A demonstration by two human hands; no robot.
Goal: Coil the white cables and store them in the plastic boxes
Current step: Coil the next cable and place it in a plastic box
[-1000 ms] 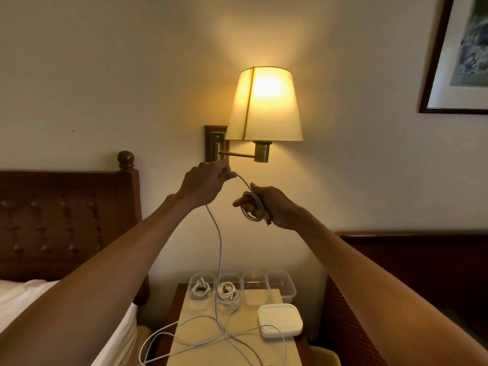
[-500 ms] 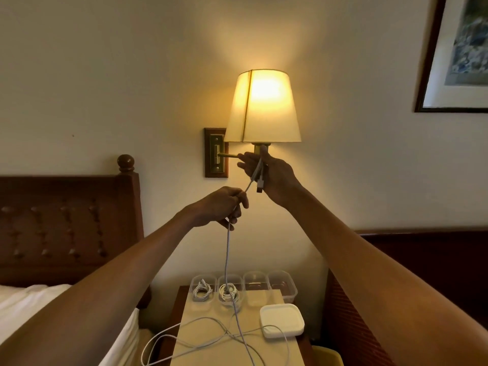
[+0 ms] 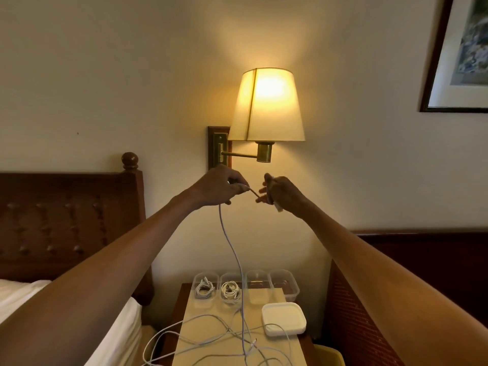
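Observation:
I hold both hands up in front of the wall, below the lamp. My left hand (image 3: 220,186) pinches a white cable (image 3: 232,249) that hangs down to the nightstand. My right hand (image 3: 280,192) is closed around a small coil of the same cable, and a short stretch runs between my hands. Loose white cables (image 3: 224,336) lie tangled on the nightstand. Along its back edge stand several clear plastic boxes: the left box (image 3: 204,287) and the second box (image 3: 231,290) each hold a coiled cable, while the third box (image 3: 257,286) and the right box (image 3: 286,285) look empty.
A stack of white lids (image 3: 284,318) lies on the nightstand (image 3: 200,347) at the right. A lit wall lamp (image 3: 266,107) hangs just above my hands. A wooden headboard (image 3: 68,223) and bed are at the left, a dark headboard (image 3: 422,257) at the right, a framed picture (image 3: 459,56) top right.
My right hand has come down from beside the lamp socket to the level of my left hand. My left hand has risen, and the two hands are closer together.

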